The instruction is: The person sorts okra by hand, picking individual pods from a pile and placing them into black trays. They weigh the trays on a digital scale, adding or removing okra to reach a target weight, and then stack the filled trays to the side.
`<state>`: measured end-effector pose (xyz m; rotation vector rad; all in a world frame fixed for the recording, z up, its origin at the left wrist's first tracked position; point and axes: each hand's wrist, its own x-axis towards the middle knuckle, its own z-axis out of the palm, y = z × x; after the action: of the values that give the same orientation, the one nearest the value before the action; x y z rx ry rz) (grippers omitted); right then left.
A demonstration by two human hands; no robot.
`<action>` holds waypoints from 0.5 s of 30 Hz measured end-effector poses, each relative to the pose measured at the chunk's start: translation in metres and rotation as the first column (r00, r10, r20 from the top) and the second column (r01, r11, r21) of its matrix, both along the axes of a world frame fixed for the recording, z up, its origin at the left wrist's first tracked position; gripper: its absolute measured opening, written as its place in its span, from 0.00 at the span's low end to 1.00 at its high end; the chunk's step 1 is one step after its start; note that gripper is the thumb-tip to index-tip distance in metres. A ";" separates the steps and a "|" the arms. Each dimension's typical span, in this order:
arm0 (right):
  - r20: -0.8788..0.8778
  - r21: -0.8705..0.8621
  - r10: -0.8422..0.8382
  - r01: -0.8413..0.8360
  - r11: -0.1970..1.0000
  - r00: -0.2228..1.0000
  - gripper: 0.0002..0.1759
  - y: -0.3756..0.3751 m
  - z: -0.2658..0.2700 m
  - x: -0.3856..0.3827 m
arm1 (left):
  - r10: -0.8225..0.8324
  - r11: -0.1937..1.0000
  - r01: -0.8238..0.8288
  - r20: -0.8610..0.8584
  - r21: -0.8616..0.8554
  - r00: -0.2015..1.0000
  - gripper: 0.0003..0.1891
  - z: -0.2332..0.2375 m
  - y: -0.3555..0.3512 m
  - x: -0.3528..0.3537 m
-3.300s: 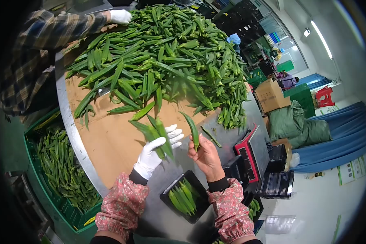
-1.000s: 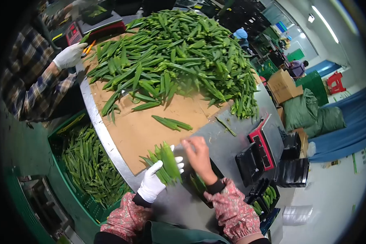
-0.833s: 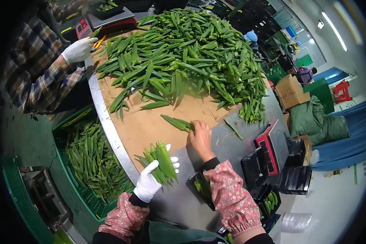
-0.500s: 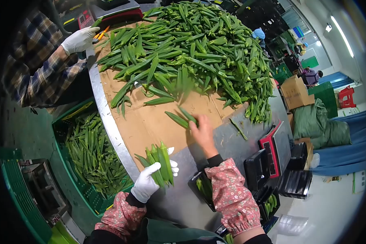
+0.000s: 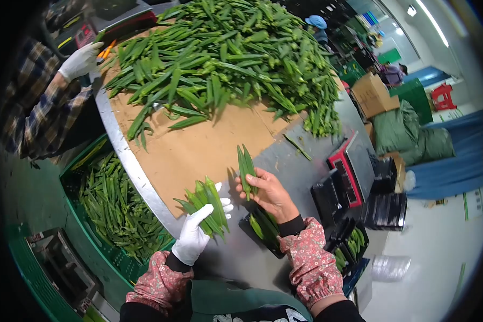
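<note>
from the head camera, the right hand [image 5: 271,196] is bare, and its fingers pinch two okra pods [image 5: 246,170] up over the counter [image 5: 276,158]. the left hand [image 5: 192,236] wears a white glove, and its thumb and fingers are closed around a small bunch of pods [image 5: 205,206], about four, but they overlap, so i can't be sure. one big pile of pods [image 5: 225,64], too many to count, sits mostly on a brown sheet [image 5: 172,161] on the counter. one gloved hand of another person [image 5: 79,61] is at the far left, with one pod poking out of its fingers. one black tray [image 5: 278,252] on the counter, partly hidden by the right hand, has some pods in it. at least two more black trays [image 5: 365,248] farther right have pods too. one green crate [image 5: 122,263], low beside the counter, holds lots of pods.
</note>
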<state>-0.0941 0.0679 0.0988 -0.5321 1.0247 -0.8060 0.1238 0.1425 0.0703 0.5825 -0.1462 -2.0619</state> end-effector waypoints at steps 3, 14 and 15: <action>-0.010 0.032 -0.099 0.099 0.995 0.995 0.13 0.040 0.010 -0.029 | -0.081 0.997 0.081 0.004 -0.001 0.997 0.30 0.009 0.013 -0.012; -0.617 -0.098 -0.111 0.064 0.993 0.779 0.17 0.174 -0.002 -0.071 | -0.218 0.971 0.214 0.027 0.111 0.976 0.31 0.004 0.050 -0.035; -0.788 -0.143 -0.085 -0.046 0.989 0.610 0.18 0.178 -0.007 -0.065 | -0.237 0.965 0.233 0.027 0.118 0.971 0.31 0.005 0.054 -0.036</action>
<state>-0.1596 0.2457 0.0915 -1.0723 1.8102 -0.6590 0.0876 0.1962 0.0748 0.7058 -0.1266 -2.3007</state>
